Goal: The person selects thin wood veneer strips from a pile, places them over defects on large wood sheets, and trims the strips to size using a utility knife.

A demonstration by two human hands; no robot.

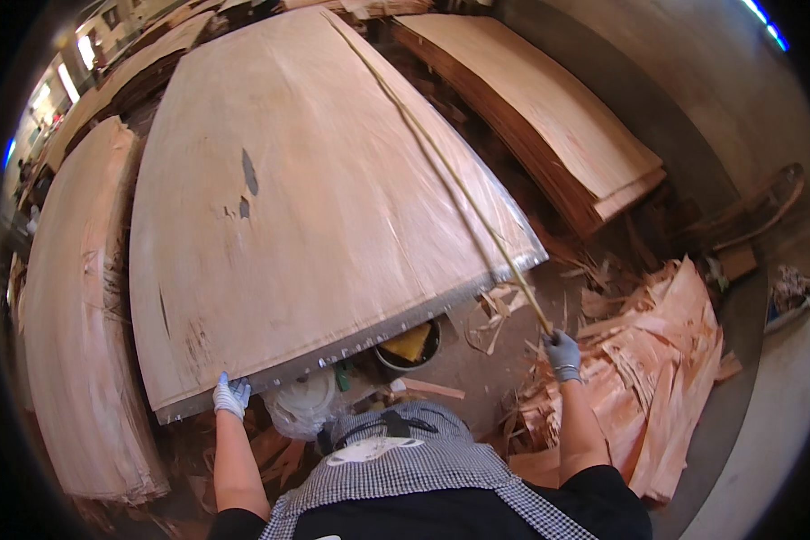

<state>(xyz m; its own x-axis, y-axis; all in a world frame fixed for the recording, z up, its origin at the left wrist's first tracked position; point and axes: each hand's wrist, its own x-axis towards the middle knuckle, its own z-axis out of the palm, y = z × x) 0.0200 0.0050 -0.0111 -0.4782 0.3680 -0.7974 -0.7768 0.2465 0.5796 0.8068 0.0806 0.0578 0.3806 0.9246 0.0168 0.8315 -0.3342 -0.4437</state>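
Note:
A wide wood veneer sheet (pixel 290 175) lies before me on top of a flat stack with a dark front edge (pixel 351 352). There are a few dark holes in its left half. My left hand (pixel 231 396), in a pale striped glove, grips the sheet's near edge at the left, one finger on top. In a grey glove, my right hand (pixel 563 356) is closed around the near end of a long thin stick (pixel 469 192). The stick runs away from me over the right part of the sheet, casting a shadow on it.
Veneer stacks stand at the left (pixel 84 304) and far right (pixel 540 101). Crumpled veneer scraps (pixel 638 378) are heaped beside my right arm. Under the near edge are a dark bucket (pixel 412 368) with something yellow inside and a plastic-wrapped white object (pixel 304 398).

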